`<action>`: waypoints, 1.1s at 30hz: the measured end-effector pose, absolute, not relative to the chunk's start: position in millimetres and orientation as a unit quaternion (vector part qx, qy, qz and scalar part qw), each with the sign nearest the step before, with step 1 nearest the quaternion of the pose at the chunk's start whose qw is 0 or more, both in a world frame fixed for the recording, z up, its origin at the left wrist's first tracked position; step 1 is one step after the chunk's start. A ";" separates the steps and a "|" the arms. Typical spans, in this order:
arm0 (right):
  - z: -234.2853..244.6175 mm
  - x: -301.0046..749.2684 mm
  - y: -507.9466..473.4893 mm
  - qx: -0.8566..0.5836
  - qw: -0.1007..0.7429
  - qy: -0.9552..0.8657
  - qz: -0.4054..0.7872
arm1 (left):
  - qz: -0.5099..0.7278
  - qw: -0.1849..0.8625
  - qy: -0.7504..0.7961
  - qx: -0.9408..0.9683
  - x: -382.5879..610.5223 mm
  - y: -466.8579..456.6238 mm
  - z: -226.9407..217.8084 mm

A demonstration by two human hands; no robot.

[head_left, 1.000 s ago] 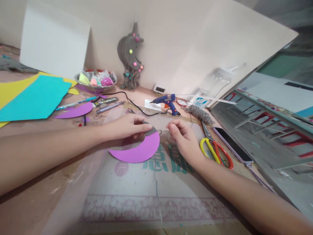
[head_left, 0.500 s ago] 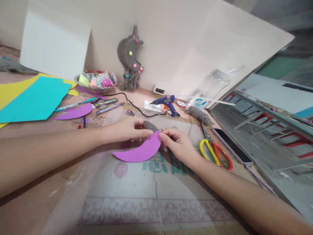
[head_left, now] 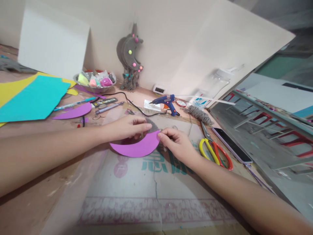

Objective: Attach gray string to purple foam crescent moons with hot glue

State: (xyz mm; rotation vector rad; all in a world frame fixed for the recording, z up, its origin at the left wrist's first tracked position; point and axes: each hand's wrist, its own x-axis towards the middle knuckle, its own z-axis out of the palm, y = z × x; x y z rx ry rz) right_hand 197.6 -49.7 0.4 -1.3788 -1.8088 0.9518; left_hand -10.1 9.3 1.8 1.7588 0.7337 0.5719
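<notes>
A purple foam crescent (head_left: 139, 147) lies on a flattened cardboard sheet (head_left: 156, 182). A grey felt piece (head_left: 152, 126) shows at its upper tip. My left hand (head_left: 124, 128) rests on the crescent's inner edge, fingers pressed together on the grey piece. My right hand (head_left: 174, 143) pinches the crescent's right tip between thumb and fingers.
Yellow and red scissors (head_left: 214, 151) and a phone (head_left: 232, 144) lie to the right. A blue glue gun (head_left: 167, 102) and grey yarn (head_left: 199, 114) sit behind. Pens, another purple crescent (head_left: 72, 111), teal and yellow sheets (head_left: 31, 99), a bowl (head_left: 96, 81) and a grey moon ornament (head_left: 129, 55) stand at the back left.
My right hand has moved left from open table and pinched the crescent's right tip. The crescent has been lifted and shifted slightly; my left hand stays on it.
</notes>
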 end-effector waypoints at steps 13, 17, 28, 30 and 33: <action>1.7 197.3 -50.0 -0.524 0.343 -0.693 0.357 | 0.328 0.654 0.350 0.585 -2.4 14.0 -5.7; 0.9 197.6 -50.0 -0.521 0.354 -0.684 0.368 | 0.303 0.638 0.345 0.618 -4.6 16.1 -6.5; 1.9 196.8 -49.5 -0.508 0.341 -0.675 0.414 | 0.307 0.610 0.339 0.647 -6.1 14.7 -6.7; 2.1 196.6 -50.1 -0.506 0.339 -0.675 0.418 | 0.289 0.583 0.340 0.679 -5.8 15.4 -6.7; 2.1 196.6 -50.7 -0.502 0.333 -0.683 0.413 | 0.292 0.560 0.361 0.686 -6.0 15.1 -6.5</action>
